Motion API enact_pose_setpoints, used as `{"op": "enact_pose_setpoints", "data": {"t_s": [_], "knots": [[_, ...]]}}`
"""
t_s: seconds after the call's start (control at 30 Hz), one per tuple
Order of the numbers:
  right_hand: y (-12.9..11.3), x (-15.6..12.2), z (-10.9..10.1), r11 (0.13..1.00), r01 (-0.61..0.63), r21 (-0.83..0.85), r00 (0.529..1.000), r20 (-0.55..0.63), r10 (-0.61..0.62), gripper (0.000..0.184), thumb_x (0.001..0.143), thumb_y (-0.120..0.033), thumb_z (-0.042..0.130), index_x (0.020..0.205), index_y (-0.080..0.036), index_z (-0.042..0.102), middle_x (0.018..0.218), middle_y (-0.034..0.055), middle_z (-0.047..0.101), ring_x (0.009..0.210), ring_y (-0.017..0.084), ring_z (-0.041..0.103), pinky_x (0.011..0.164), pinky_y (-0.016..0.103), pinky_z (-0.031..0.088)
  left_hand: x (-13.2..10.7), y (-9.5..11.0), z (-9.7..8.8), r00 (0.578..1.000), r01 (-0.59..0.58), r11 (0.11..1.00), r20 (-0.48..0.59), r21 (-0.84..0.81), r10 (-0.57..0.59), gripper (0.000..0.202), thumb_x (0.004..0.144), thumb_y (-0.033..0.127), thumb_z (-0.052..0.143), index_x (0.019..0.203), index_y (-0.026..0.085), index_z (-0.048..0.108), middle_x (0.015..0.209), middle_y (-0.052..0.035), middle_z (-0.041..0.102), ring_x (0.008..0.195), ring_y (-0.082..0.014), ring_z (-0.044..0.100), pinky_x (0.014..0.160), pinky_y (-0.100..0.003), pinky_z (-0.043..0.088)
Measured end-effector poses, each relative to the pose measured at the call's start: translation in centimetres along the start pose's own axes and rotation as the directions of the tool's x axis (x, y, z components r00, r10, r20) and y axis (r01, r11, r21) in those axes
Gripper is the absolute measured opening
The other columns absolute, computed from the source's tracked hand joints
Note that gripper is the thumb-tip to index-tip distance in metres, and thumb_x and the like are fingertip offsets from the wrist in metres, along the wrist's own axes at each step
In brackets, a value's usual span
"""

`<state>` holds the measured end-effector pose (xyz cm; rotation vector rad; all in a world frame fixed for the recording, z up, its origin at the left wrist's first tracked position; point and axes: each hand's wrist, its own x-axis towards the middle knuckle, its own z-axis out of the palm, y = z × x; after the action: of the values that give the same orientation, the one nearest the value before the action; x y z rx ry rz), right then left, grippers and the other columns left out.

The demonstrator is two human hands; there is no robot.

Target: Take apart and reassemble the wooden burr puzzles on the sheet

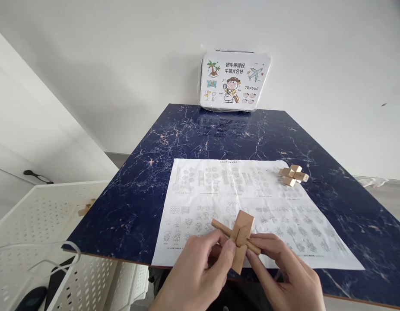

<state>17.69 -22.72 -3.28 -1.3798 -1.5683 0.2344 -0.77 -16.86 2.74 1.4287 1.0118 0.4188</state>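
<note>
My left hand is closed on a flat wooden puzzle block, its thumb pressed against the block's left side. A thin wooden rod crosses the block and sticks out at both sides; whether it runs through a notch or behind the block I cannot tell. At the rod's right end, my right hand pinches it between thumb and fingers. Beneath both hands lies a creased white instruction sheet printed with small diagrams. An assembled wooden cross-shaped puzzle sits at the sheet's upper right corner.
The dark blue marbled table carries a white cartoon-printed case in clear plastic, standing against the wall. Left of the table is a white perforated cart with wooden pieces, a cable and a black mouse.
</note>
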Motion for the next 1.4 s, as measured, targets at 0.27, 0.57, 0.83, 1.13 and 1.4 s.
{"op": "enact_pose_setpoints", "data": {"t_s": [0.27,0.57,0.83,1.13,1.4], "knots": [[0.4,-1.1,-0.1,0.998,-0.027,0.062,1.000,-0.010,0.028,0.010,0.095,-0.016,0.071,0.102,-0.024,0.073,0.095,0.0063,0.080,0.082,0.021,0.080,0.068,0.023,0.066,-0.1,0.2,-0.2,0.999,-0.021,0.997,0.040,0.077,0.018,0.042,0.107,0.050,0.046,0.085,0.018,0.063,0.061,0.0014,0.056,0.056,-0.0139,0.055,0.052,-0.024,0.037],[0.9,-1.4,-0.2,0.891,-0.295,0.345,0.955,0.075,0.287,0.003,0.099,-0.025,0.070,0.096,-0.024,0.070,0.098,0.0083,0.077,0.084,0.021,0.080,0.069,0.022,0.065,-1.1,-2.2,0.0,0.851,-0.274,0.929,-0.387,0.247,0.354,0.043,0.083,0.054,0.083,0.104,0.023,0.061,0.101,-0.0061,0.064,0.098,-0.0263,0.063,0.090,-0.038,0.053],[0.3,-1.1,-0.3,0.705,-0.506,0.497,0.862,0.293,0.413,0.012,0.098,-0.036,0.073,0.092,-0.026,0.071,0.100,0.0073,0.076,0.090,0.023,0.079,0.075,0.025,0.065,-0.4,-2.1,-1.0,0.974,-0.183,0.983,-0.134,0.017,0.184,0.120,0.051,0.047,0.105,0.154,0.046,0.044,0.160,-0.0042,0.049,0.150,-0.0430,0.042,0.122,-0.062,0.039],[-1.4,-0.9,0.2,0.626,-0.580,0.522,0.805,0.247,0.540,0.025,0.094,-0.050,0.077,0.093,-0.025,0.073,0.094,0.0061,0.076,0.078,0.020,0.075,0.071,0.025,0.062,0.2,-3.0,-0.1,0.962,-0.233,0.971,-0.158,-0.047,0.224,0.102,0.060,0.027,0.096,0.151,0.040,0.051,0.151,-0.0066,0.057,0.140,-0.0423,0.053,0.111,-0.057,0.053],[0.2,-0.5,-0.5,0.677,-0.515,0.526,0.857,0.301,0.419,0.013,0.096,-0.037,0.076,0.093,-0.025,0.073,0.090,0.0052,0.073,0.080,0.021,0.076,0.070,0.025,0.063,0.1,-3.6,0.0,0.963,-0.217,0.973,-0.182,-0.073,0.201,0.098,0.059,0.029,0.098,0.147,0.038,0.054,0.157,-0.0072,0.051,0.143,-0.0425,0.050,0.112,-0.057,0.053]]}}
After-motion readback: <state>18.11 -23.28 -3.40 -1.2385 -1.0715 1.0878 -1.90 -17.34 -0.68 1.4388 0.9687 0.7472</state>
